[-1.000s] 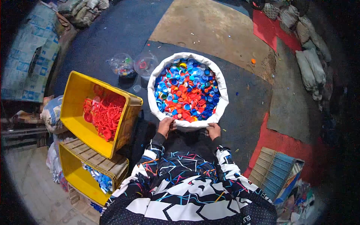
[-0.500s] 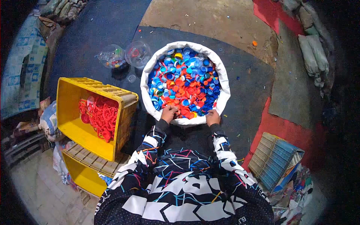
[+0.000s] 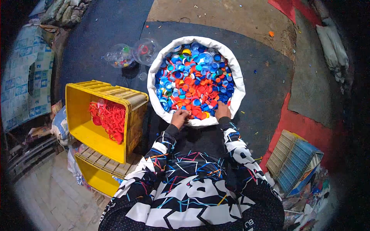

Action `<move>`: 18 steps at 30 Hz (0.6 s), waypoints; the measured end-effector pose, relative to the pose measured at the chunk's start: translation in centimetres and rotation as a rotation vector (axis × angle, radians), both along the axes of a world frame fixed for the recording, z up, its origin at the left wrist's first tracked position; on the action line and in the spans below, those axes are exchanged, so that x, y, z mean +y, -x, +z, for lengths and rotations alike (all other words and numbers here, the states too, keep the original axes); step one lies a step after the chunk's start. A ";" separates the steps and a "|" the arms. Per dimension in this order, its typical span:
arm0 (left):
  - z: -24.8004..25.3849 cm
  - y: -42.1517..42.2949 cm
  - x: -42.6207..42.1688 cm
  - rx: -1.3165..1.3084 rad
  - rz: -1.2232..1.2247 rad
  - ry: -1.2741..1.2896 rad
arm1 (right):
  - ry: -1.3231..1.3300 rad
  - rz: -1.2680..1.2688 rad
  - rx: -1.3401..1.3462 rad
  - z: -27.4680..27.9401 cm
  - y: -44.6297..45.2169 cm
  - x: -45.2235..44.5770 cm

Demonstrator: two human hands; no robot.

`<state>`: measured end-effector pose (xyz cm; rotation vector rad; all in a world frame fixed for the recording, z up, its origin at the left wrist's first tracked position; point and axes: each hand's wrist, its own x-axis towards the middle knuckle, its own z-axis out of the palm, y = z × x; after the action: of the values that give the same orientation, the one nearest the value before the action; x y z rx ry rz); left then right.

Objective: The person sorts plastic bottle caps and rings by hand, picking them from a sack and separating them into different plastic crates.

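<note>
A round white sack (image 3: pixel 241 82) with a rolled rim stands in front of me, full of loose plastic bottle caps (image 3: pixel 196 82). Most are blue and red, with some white, green and yellow ones. At the near edge, my left hand (image 3: pixel 179 118) rests over the rim, its fingers curled together beside red caps. My right hand (image 3: pixel 222 110) reaches over the near right rim, and its bunched fingertips touch the caps. What either hand pinches, if anything, is too small to make out.
To the left, a yellow crate (image 3: pixel 73 127) on its side holds red plastic rings (image 3: pixel 111 121), above another yellow crate (image 3: pixel 98 175). Clear plastic bottles (image 3: pixel 119 56) lie beyond. A blue-grey crate (image 3: pixel 295 161) stands at right, and a small orange piece (image 3: pixel 271 34) lies on the floor.
My right hand has gone from the sack's rim inward onto the caps. The left hand stays near the rim, a little further right along it. The whole view has shifted slightly.
</note>
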<state>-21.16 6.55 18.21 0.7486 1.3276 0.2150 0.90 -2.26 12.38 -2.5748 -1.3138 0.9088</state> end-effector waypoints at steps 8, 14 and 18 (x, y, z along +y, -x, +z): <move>-3.6 -1.3 -0.2 0.058 -0.247 -0.232 | -0.280 -0.371 0.221 -0.3 0.0 -1.7; -3.6 -8.7 -1.9 0.238 -0.650 -0.629 | -0.330 -0.965 0.897 3.6 -1.6 -5.6; -3.1 -13.2 -2.5 0.448 -0.864 -0.679 | -0.476 -1.077 1.121 4.8 -2.3 -8.9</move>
<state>-7.98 4.09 15.14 1.9612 1.2156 -0.2303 3.20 -11.15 17.23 -1.4723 0.1752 1.1968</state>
